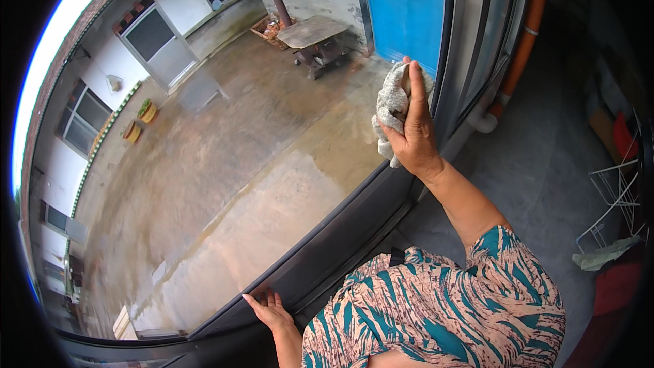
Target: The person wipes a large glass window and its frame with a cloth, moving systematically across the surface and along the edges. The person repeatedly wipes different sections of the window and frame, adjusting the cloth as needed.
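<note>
A crumpled grey cloth (392, 97) is in my right hand (420, 133), pressed against the window glass (265, 163) near its right side. The fingers point up and the cloth bunches between thumb and fingers. Lower down, my left hand (272, 311) rests with spread fingers on the dark window frame (327, 260), holding nothing. Through the pane a wet concrete courtyard shows, with smeary reflections over it.
Right of the glass stand further frame profiles (467, 36) and an orange pipe (523, 46). A white wire rack (613, 199) is at the far right. Outside are a low table (314, 30), a basket (268, 30), potted plants (147, 111) and a blue panel (406, 10).
</note>
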Tool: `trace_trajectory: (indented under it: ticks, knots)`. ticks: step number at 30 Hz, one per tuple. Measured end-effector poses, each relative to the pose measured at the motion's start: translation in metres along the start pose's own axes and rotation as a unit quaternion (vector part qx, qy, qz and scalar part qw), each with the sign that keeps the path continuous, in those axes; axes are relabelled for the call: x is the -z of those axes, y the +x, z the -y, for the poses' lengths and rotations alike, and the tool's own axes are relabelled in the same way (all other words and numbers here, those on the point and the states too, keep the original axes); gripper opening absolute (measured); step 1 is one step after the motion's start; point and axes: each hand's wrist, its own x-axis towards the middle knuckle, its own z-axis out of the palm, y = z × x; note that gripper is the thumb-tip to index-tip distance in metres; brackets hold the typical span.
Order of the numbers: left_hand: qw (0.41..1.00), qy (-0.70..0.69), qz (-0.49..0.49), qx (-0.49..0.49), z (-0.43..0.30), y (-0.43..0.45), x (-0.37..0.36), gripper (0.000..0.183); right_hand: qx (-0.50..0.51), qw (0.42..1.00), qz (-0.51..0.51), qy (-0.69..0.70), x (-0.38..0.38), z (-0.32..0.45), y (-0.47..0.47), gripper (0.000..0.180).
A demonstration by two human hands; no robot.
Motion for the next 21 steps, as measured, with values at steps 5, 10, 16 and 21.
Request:
trace_trajectory:
  ticks: [5,10,16,21]
  knots:
    - [0.996,-0.011,-0.06,-0.06,-0.007,0.015,0.018,0.074,-0.023,1.0,-0.017,0.012,0.008,0.003,-0.001,0.094]
    - [0.987,-0.008,-0.136,-0.089,-0.019,0.029,0.034,0.06,-0.009,1.0,-0.024,-0.008,0.007,0.003,-0.003,0.091]
    - [0.978,-0.036,-0.194,-0.069,-0.027,0.051,0.038,0.07,-0.013,0.998,-0.022,-0.055,0.008,0.008,-0.003,0.093]
    - [0.969,-0.081,-0.219,-0.077,-0.035,0.061,0.021,0.084,-0.037,0.998,-0.021,-0.048,0.007,0.007,-0.007,0.094]
